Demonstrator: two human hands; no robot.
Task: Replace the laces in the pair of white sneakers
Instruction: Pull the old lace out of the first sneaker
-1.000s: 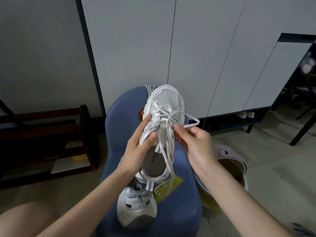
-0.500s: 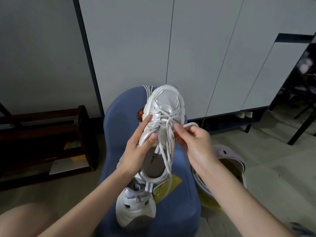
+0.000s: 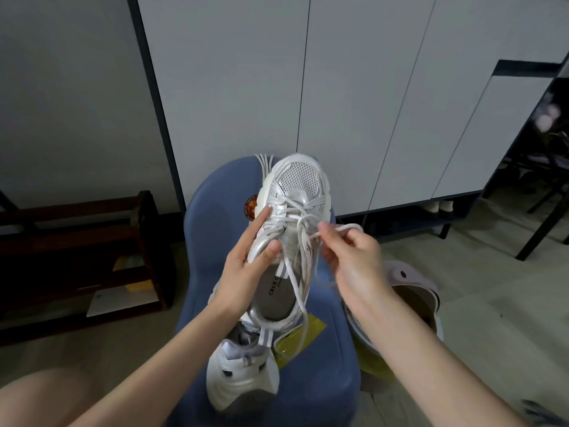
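shoe: white sneaker [image 3: 294, 229] mid-frame, toe up, heel toward person, long axis vertical
L hand [image 3: 246, 266]: gripped shoe's left side, thumb on top
R hand [image 3: 351, 257]: pinched lace [image 3: 308, 232] just right of eyelets, nearer hand for next pull
other sneaker [image 3: 243, 374]: on blue chair [image 3: 323, 365], below

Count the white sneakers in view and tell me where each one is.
2. One sneaker is held up over the blue chair by the left hand. The other sneaker lies below it on the chair seat, partly hidden.
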